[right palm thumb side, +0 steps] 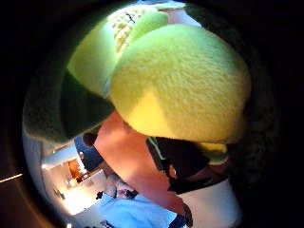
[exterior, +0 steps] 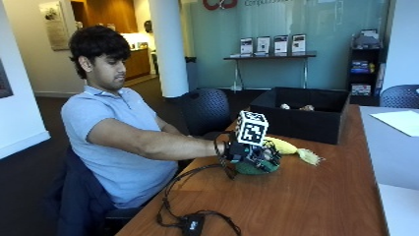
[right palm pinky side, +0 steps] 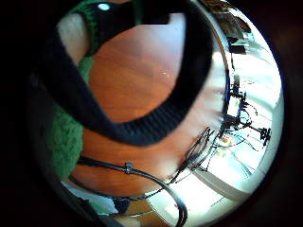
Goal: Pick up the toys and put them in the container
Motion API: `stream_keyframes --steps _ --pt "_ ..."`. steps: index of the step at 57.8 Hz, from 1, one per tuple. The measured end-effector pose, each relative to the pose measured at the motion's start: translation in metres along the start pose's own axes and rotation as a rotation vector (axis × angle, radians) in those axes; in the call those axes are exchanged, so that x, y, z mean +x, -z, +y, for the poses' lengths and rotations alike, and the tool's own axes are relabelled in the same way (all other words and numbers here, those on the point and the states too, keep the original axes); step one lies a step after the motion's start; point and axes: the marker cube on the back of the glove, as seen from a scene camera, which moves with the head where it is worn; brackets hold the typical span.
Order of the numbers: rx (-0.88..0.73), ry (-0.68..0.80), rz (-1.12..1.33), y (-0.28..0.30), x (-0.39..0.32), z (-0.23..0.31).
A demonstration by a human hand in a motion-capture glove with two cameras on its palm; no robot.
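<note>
Plush corn toy [exterior: 288,147]: yellow, fuzzy, green-husked, on table [exterior: 314,196].

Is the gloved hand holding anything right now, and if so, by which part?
The gloved right hand lies on the green end of a green-and-yellow plush corn toy on the wooden table; whether its fingers grip it cannot be told.

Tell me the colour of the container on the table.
Black: the open container shows best in the outside view.
</note>
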Motion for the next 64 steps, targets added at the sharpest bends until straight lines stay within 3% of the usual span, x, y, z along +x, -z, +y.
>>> stream_keyframes --steps 15,29,38,50,64 --pt "0.105 0.021 -0.001 0.003 -0.008 -0.006" --pt "0.301 0.078 -0.026 0.015 -0.009 -0.014" --pt "0.298 0.052 -0.098 0.037 0.005 -0.012" --pt "0.375 -0.037 -0.156 0.112 0.018 -0.002" --pt "0.523 0.038 -0.173 0.230 -0.026 -0.003"
